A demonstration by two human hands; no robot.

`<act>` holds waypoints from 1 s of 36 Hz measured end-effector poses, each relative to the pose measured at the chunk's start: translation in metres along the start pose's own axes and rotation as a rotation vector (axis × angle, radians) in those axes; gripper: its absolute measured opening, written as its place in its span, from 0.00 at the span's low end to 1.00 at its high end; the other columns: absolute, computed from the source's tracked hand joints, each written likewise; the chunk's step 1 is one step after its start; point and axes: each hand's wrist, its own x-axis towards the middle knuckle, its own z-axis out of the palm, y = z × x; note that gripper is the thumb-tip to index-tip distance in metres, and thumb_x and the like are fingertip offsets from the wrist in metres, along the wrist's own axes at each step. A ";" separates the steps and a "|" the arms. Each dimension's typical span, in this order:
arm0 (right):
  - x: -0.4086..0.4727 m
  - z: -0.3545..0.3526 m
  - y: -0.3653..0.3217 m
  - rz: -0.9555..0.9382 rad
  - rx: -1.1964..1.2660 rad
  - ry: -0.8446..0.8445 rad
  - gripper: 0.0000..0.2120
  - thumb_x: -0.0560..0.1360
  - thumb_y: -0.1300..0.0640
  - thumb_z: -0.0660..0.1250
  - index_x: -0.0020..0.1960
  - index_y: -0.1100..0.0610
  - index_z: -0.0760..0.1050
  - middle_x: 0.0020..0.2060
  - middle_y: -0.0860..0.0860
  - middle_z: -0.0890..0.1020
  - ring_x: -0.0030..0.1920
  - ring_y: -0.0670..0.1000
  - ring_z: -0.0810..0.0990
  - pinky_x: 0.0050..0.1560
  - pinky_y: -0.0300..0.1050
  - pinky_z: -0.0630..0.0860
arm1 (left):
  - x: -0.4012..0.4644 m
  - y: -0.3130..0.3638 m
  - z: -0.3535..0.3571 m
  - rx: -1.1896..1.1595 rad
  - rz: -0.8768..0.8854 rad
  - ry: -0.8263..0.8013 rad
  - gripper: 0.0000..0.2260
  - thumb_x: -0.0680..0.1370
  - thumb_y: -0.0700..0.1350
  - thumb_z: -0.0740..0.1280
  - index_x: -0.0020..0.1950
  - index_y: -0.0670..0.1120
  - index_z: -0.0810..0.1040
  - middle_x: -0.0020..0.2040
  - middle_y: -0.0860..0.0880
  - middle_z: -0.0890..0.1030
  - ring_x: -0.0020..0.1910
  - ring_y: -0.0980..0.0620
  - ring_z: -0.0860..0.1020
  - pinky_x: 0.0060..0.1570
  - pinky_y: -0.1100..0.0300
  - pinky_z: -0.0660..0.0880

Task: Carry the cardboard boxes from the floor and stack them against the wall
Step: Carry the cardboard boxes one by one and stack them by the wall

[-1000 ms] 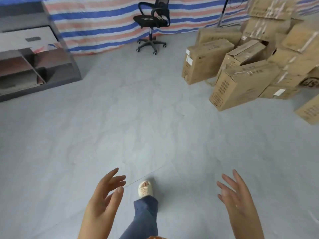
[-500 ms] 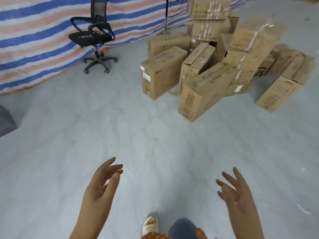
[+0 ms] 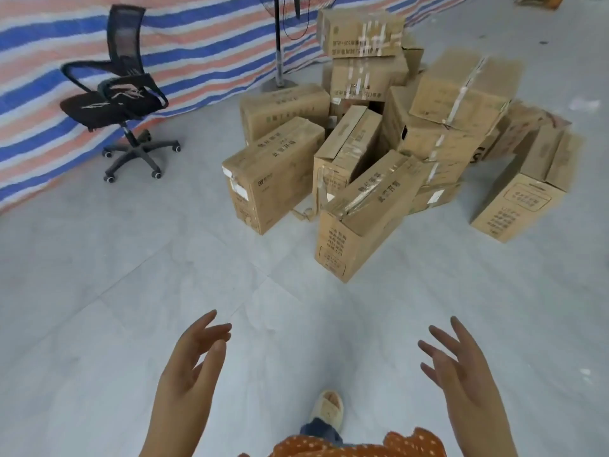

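Note:
A loose heap of several brown cardboard boxes lies on the grey floor ahead, right of centre. Nearest to me is a long box (image 3: pixel 359 219) tipped on its side. Left of it stands another long box (image 3: pixel 273 176). One box (image 3: pixel 524 189) sits apart at the right, and a taped box (image 3: pixel 361 33) tops the pile at the back. My left hand (image 3: pixel 191 367) and my right hand (image 3: pixel 458 367) are raised in front of me, fingers straight and spread, holding nothing, well short of the boxes.
A black office chair (image 3: pixel 122 103) on wheels stands at the left by a striped tarpaulin wall (image 3: pixel 204 37). A fan stand (image 3: pixel 279 54) rises behind the boxes. My slippered foot (image 3: pixel 328 409) is on the grey tiled floor (image 3: pixel 164 275).
The view has swung right and closer: the box pile now sits nearer and more central, the grey shelf unit has left the frame. Both hands stay raised and empty.

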 end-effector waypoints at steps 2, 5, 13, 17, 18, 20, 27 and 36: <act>0.038 0.001 -0.010 -0.015 -0.013 0.007 0.39 0.55 0.20 0.63 0.63 0.32 0.64 0.58 0.32 0.77 0.56 0.41 0.80 0.57 0.48 0.77 | 0.031 0.012 0.021 -0.002 0.008 -0.004 0.17 0.65 0.62 0.62 0.53 0.70 0.76 0.52 0.57 0.83 0.55 0.58 0.80 0.59 0.48 0.74; 0.083 0.005 -0.019 0.010 -0.014 -0.004 0.37 0.56 0.20 0.63 0.63 0.30 0.64 0.59 0.32 0.77 0.57 0.41 0.79 0.57 0.49 0.77 | 0.071 0.022 0.047 -0.010 0.002 -0.024 0.16 0.65 0.63 0.62 0.52 0.72 0.76 0.52 0.57 0.82 0.54 0.59 0.79 0.59 0.49 0.74; 0.178 0.026 -0.015 0.079 -0.046 0.044 0.42 0.54 0.19 0.63 0.64 0.34 0.66 0.59 0.34 0.77 0.56 0.42 0.80 0.55 0.47 0.76 | 0.183 0.024 0.099 0.040 -0.033 -0.113 0.14 0.66 0.62 0.63 0.51 0.74 0.74 0.52 0.61 0.82 0.54 0.59 0.79 0.58 0.51 0.74; 0.228 0.046 -0.012 0.118 -0.047 0.138 0.39 0.57 0.21 0.64 0.64 0.34 0.66 0.58 0.34 0.78 0.55 0.42 0.81 0.55 0.45 0.77 | 0.256 0.025 0.125 0.071 -0.061 -0.176 0.09 0.75 0.57 0.65 0.53 0.71 0.74 0.51 0.65 0.81 0.53 0.62 0.79 0.58 0.54 0.74; 0.240 0.052 -0.012 0.127 -0.051 0.162 0.33 0.61 0.26 0.65 0.64 0.34 0.66 0.58 0.35 0.79 0.56 0.43 0.81 0.55 0.45 0.77 | 0.275 0.027 0.130 0.082 -0.064 -0.191 0.09 0.75 0.57 0.65 0.55 0.67 0.74 0.50 0.64 0.81 0.53 0.60 0.79 0.59 0.52 0.74; 0.265 0.063 -0.014 0.155 -0.053 0.199 0.23 0.67 0.40 0.64 0.62 0.32 0.66 0.58 0.38 0.79 0.56 0.44 0.81 0.56 0.44 0.76 | 0.315 0.035 0.141 0.108 -0.058 -0.228 0.14 0.71 0.55 0.61 0.56 0.64 0.72 0.50 0.62 0.82 0.53 0.57 0.79 0.62 0.50 0.73; 0.351 0.080 -0.020 0.259 -0.096 0.296 0.24 0.60 0.26 0.67 0.55 0.23 0.68 0.57 0.33 0.78 0.55 0.42 0.81 0.55 0.46 0.76 | 0.459 0.056 0.177 0.198 -0.051 -0.371 0.12 0.70 0.61 0.62 0.50 0.76 0.72 0.52 0.63 0.81 0.55 0.59 0.79 0.55 0.61 0.72; 0.453 0.093 0.034 0.487 -0.180 0.207 0.20 0.77 0.55 0.63 0.62 0.34 0.65 0.59 0.38 0.77 0.57 0.46 0.79 0.60 0.47 0.76 | 0.573 0.006 0.261 0.323 -0.117 -0.608 0.11 0.78 0.49 0.66 0.58 0.62 0.72 0.57 0.54 0.80 0.55 0.65 0.76 0.49 0.73 0.69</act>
